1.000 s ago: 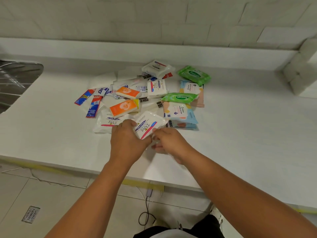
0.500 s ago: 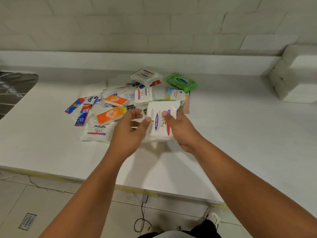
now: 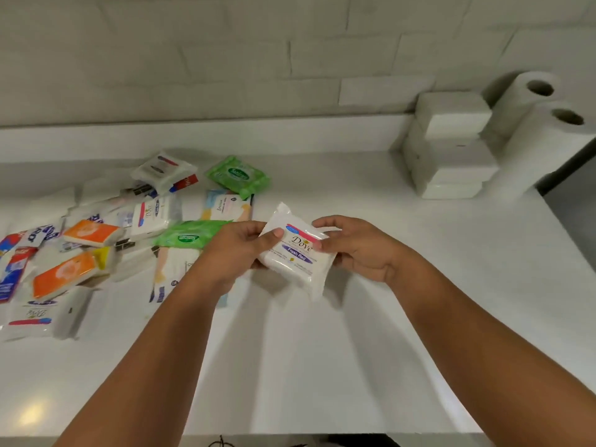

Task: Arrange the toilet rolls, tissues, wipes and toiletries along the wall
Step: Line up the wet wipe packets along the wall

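Head view: left hand and right hand hold the Dove pack in a pinching grip, label up, probably sorting it toward the surface's back-right corner.

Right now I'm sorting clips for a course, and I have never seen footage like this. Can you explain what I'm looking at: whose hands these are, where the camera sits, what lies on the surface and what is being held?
There is no machine here: a person works with two bare hands. The only camera is worn on their head and looks forward and down. The left hand and right hand together hold a white Dove pack by its sides, above the white counter. On the left lies a loose pile that includes green wipes packs and orange tissue packs. On the right, by the wall, a stack of white tissue packs stands beside two paper rolls.
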`<action>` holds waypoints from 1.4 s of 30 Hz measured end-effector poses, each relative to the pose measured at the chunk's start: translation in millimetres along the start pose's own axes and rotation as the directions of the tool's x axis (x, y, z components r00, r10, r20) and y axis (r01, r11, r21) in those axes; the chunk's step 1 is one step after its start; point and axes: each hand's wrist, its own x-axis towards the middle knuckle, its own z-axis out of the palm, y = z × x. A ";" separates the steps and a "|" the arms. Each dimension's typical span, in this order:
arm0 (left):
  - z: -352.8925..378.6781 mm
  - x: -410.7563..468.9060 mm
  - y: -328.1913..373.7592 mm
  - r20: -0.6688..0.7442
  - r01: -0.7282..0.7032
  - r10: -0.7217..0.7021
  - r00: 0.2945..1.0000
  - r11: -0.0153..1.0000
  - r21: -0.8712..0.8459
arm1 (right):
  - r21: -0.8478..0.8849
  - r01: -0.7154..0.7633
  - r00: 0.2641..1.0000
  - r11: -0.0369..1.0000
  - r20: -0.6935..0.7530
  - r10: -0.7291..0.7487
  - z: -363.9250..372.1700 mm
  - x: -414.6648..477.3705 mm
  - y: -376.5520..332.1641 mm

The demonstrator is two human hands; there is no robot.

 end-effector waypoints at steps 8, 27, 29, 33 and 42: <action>100.6 97.2 -8.0 -0.208 0.056 -0.102 0.973 0.975 -0.215 | -0.571 0.104 0.847 0.814 -0.379 -0.373 -74.1 38.4 20.2; 168.6 203.2 -19.5 -0.109 -0.287 0.484 0.868 0.670 0.685 | -0.891 -0.041 0.624 0.452 -0.376 -0.685 -161.7 112.6 6.1; 171.1 214.2 -19.0 -0.102 -0.283 0.494 0.864 0.643 0.711 | -0.890 -0.067 0.632 0.451 -0.388 -0.671 -163.2 118.3 1.8; 176.2 236.2 -12.4 -0.103 -0.276 0.530 0.842 0.587 0.761 | -0.901 -0.124 0.677 0.417 -0.384 -0.628 -162.1 122.6 -6.2; 184.2 268.1 0.5 -0.034 -0.370 0.595 0.803 0.541 0.755 | -0.940 -0.128 0.705 0.317 -0.311 -0.638 -176.5 141.6 -3.9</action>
